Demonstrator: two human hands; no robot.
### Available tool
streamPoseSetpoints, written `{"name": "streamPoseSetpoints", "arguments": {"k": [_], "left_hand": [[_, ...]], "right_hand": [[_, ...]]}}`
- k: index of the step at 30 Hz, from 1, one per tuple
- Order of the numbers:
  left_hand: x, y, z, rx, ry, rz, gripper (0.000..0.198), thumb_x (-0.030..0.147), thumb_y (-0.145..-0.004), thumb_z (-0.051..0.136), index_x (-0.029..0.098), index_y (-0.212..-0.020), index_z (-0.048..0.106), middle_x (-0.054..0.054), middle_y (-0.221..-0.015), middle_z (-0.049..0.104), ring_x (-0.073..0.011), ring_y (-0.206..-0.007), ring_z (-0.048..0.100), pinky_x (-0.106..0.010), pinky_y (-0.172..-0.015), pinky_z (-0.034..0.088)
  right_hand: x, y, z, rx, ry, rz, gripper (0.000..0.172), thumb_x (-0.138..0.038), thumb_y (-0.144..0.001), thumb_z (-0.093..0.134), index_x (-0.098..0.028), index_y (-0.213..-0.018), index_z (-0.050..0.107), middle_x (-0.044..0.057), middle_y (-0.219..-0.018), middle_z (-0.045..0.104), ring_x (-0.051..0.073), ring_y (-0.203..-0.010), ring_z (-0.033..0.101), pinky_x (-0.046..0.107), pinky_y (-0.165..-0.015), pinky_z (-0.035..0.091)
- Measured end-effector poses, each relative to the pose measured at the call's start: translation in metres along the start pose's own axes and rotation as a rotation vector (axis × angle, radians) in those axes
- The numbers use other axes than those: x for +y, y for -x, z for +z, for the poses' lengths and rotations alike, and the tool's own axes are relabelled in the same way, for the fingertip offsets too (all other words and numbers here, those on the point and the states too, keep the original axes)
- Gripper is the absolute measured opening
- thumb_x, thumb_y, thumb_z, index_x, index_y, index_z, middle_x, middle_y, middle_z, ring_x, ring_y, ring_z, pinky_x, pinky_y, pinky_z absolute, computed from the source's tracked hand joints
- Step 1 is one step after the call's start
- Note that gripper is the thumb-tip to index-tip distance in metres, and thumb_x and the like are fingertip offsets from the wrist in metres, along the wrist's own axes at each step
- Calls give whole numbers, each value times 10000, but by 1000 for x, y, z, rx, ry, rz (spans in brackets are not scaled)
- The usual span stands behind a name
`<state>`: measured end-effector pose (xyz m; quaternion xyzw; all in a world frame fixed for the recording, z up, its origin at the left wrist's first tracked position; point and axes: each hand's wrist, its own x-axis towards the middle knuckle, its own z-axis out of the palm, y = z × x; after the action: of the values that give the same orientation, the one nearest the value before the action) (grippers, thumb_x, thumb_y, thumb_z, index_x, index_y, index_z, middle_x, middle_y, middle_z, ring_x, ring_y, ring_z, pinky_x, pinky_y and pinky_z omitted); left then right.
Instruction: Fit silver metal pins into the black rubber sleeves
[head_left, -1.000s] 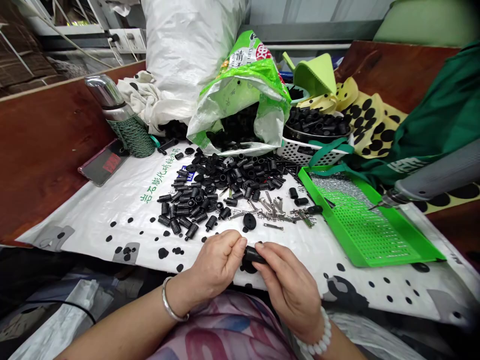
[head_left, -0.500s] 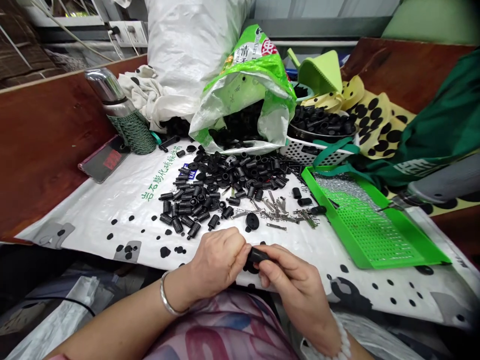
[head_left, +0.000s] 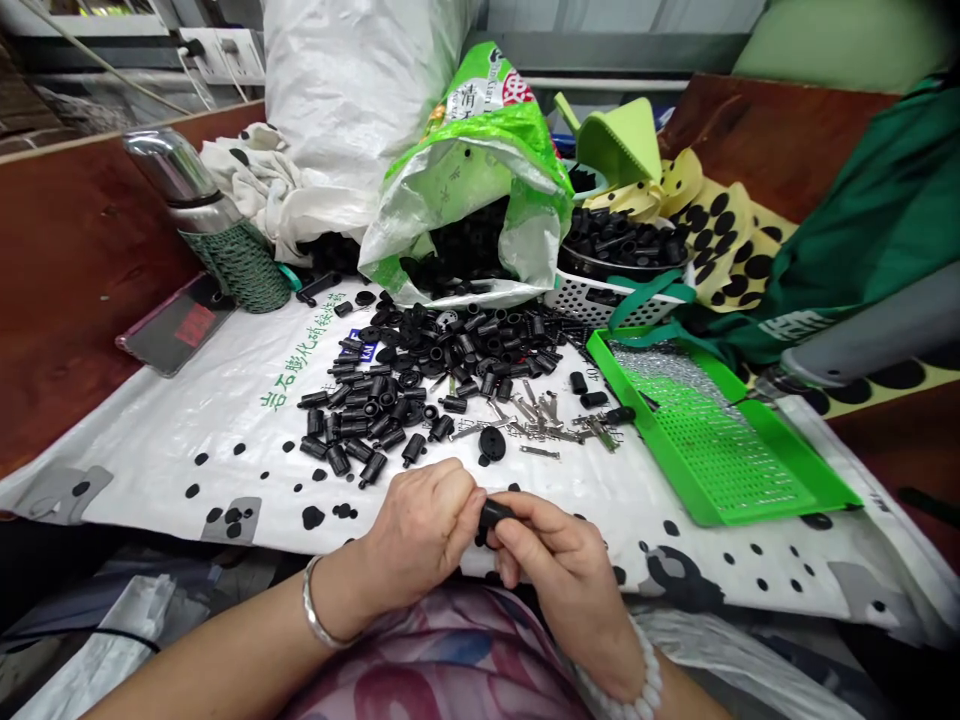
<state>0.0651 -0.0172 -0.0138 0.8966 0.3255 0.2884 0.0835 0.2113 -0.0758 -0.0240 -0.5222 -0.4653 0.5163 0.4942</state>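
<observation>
A small black plastic cylinder (head_left: 495,514) is held between my two hands, above the front edge of the table. My left hand (head_left: 427,525) is closed in a fist with thumb and forefinger at the cylinder's left end, which they hide. Thumb and fingers of my right hand (head_left: 559,560) pinch its right end. Just beyond the hands lie a round black disc (head_left: 492,443), several thin metal strips (head_left: 540,410) and a heap of similar black plastic cylinders (head_left: 390,400).
A green perforated tray (head_left: 720,460) with many small metal pieces stands right, an electric screwdriver (head_left: 862,340) beside it. Behind are an open green-and-white bag (head_left: 480,150) and a white basket (head_left: 622,305) of black parts. A thermos (head_left: 225,250) and phone (head_left: 176,325) sit left.
The whole scene has shifted slightly left in the picture as the camera turned. Both hands stay on the black cylinder in nearly the same pose.
</observation>
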Motion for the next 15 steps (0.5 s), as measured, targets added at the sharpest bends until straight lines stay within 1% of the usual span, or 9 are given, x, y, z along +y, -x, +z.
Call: {"name": "streamPoseSetpoints", "arguments": {"k": [2,5,9,12,15], "left_hand": [[-2,2,2,9,-4,-5,250,165,-895,301,183,-677,422,1,-602,461,-125,-546,426,-249,-504,332],[-5,5,4,9,8,-8,248,158,-894,301,183,-675,414,6,-592,449,-121,-531,418,-246,-493,322],[-7,4,3,-40,58,-35,252,153,-890,297,184,-668,410,6,-594,445,-117,-524,416,-241,-490,331],[-8,2,1,-51,79,-38,251,159,-890,300,184,-669,416,6,-595,449,-116,-534,419,-240,-494,333],[-11,1,-3,-47,110,-48,244,162,-890,307,183,-683,433,8,-600,456,-112,-547,430,-233,-502,338]], "right_hand": [[2,-3,4,1,-117,107,216,-321,-789,577,-150,-906,640,-18,-612,564,62,-427,481,203,-438,415],[4,-7,5,-21,-214,158,222,-332,-774,599,-139,-877,636,-20,-620,574,49,-414,475,195,-437,391],[0,-11,2,-86,-295,222,239,-350,-779,593,-125,-858,613,-26,-597,571,39,-382,460,187,-419,365],[-6,-10,-1,-122,-226,219,263,-357,-776,591,-115,-877,617,-13,-615,586,38,-389,465,184,-414,358],[-10,-8,-8,-114,-61,160,292,-368,-790,567,-129,-949,620,2,-665,604,52,-429,487,193,-430,398]]}}
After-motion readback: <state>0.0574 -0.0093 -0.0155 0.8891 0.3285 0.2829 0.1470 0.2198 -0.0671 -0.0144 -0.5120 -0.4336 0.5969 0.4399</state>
